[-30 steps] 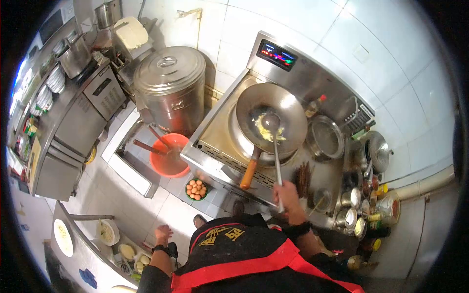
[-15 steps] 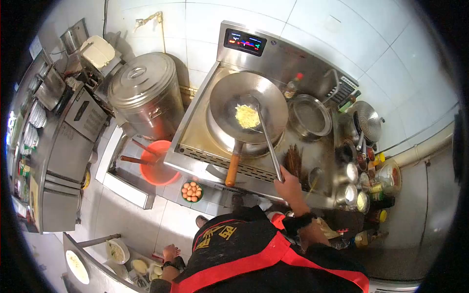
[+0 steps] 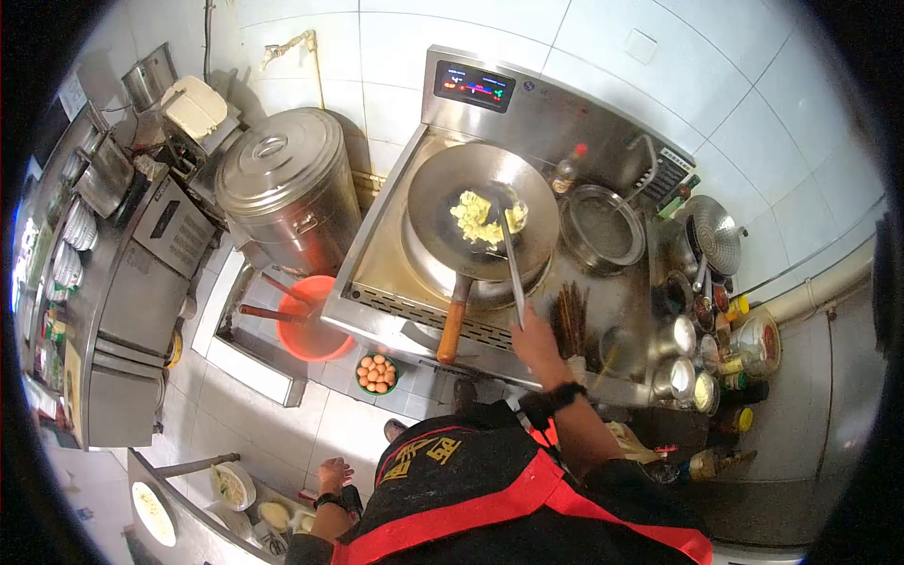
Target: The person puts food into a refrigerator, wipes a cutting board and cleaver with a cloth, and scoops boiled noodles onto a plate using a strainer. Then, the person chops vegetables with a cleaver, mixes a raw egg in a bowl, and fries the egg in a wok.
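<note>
My right hand (image 3: 537, 347) is wrapped round the handle of a long metal ladle (image 3: 516, 278), whose head is inside the wok (image 3: 438, 174). Yellow scrambled egg (image 3: 478, 221) lies in broken pieces in the wok, with some at the ladle's head. The wok sits on the stove ring, its wooden handle (image 3: 453, 325) pointing toward me and untouched. Down at my left side, my left hand (image 3: 334, 474) hangs with loosely spread fingers and holds nothing. A table with bowls and plates is nearest to it.
Right of the wok stand a metal pot (image 3: 603, 231), a bamboo brush (image 3: 572, 315) and several seasoning containers (image 3: 680, 377). Below the stove's front edge are a bowl of eggs (image 3: 377, 374) and an orange bucket (image 3: 315, 344). A large lidded pot (image 3: 287, 188) stands left.
My right hand has moved left and up with the ladle. The egg, one compact mass before, is now spread into pieces toward the right of the wok. My left hand has risen slightly.
</note>
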The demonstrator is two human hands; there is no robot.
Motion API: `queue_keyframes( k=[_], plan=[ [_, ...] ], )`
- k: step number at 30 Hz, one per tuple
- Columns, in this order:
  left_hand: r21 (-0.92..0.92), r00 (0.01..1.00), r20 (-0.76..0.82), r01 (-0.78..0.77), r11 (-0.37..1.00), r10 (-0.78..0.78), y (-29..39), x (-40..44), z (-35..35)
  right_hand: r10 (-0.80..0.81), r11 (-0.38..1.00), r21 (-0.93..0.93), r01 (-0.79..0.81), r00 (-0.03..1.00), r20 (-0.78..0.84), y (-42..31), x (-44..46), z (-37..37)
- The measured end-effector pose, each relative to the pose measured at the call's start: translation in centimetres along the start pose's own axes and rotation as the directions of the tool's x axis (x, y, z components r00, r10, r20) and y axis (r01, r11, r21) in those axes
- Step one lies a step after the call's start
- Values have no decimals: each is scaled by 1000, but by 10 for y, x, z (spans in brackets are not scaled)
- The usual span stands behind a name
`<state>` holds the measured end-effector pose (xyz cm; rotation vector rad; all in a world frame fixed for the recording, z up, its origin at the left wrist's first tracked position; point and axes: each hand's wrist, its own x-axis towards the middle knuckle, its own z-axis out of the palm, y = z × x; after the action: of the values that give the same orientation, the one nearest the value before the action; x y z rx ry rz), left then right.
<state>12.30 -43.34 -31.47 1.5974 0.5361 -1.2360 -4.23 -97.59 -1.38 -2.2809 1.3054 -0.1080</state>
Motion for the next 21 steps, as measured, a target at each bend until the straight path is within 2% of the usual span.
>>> queue_keyframes(
  k=[1, 3, 4, 5, 6, 7, 8, 9, 10, 11, 13, 15, 16, 17, 18, 19, 20, 21],
  plan=[
    [1, 1000, -3, 2, 1000, -2, -4, -2, -3, -7, 996, 92, 9, 1000, -20, 0, 5, 9],
    [-13, 982, 183, -37, 999, 39, -7, 5, -9, -59, 989, 136, 58, 998, 7, 6, 0, 20],
    [-19, 982, 183, -41, 999, 43, -9, 6, -11, -110, 979, 175, 102, 993, 36, 11, -6, 24],
    [-127, 993, 120, 13, 992, 3, -11, 2, -14, -114, 979, 172, 106, 993, 39, 21, -20, 24],
    [-237, 997, 61, 60, 970, -46, -15, 0, -16, -199, 968, 158, 193, 980, 21, 37, -36, 19],
    [-247, 997, 59, 60, 967, -47, -25, 3, -17, -285, 949, 144, 282, 958, 5, 46, -44, 10],
    [109, 995, -2, -103, 989, 104, -38, 6, -17, -293, 947, 144, 289, 956, 13, 46, -49, -5],
    [460, 965, -8, -229, 858, 261, -46, 5, -19, -203, 979, 41, 200, 977, 71, 39, -57, -26],
    [459, 965, -14, -227, 859, 263, -46, 2, -19, -103, 992, -65, 111, 988, 114, 34, -58, -36],
    [664, 967, 31, -210, 718, 255, -43, -5, -18, -101, 992, -59, 108, 988, 113, 27, -48, -38],
    [937, 973, 115, -173, 303, 202, -29, -27, -5, 46, 998, -53, -42, 995, 90, 5, -25, -42],
    [973, 978, 165, -141, -183, 125, -16, -42, 12, 18, 1000, -15, -17, 999, 35, 10, -1, -9],
    [973, 978, 165, -139, -186, 130, -16, -36, 9, -14, 1000, 23, 14, 1000, -14, 9, 8, 5],
    [951, 944, 264, -221, -216, 197, -19, -21, -1, 7, 996, 87, -11, 999, 52, -2, 0, -1],
    [920, 897, 361, -299, -253, 255, -22, -9, -9, 7, 996, 93, -11, 999, 48, 8, -4, 6],
    [919, 896, 363, -298, -259, 255, -27, -1, -13, -166, 974, 159, 164, 986, -4, 33, -12, 18],
    [843, 881, 276, -414, 342, 385, -29, 4, -14, -331, 917, 211, 338, 941, -68, 52, -20, 24],
    [414, 888, 129, -453, 790, 442, -26, 8, -12, -332, 916, 211, 340, 940, -74, 59, -32, 11]
  ],
)
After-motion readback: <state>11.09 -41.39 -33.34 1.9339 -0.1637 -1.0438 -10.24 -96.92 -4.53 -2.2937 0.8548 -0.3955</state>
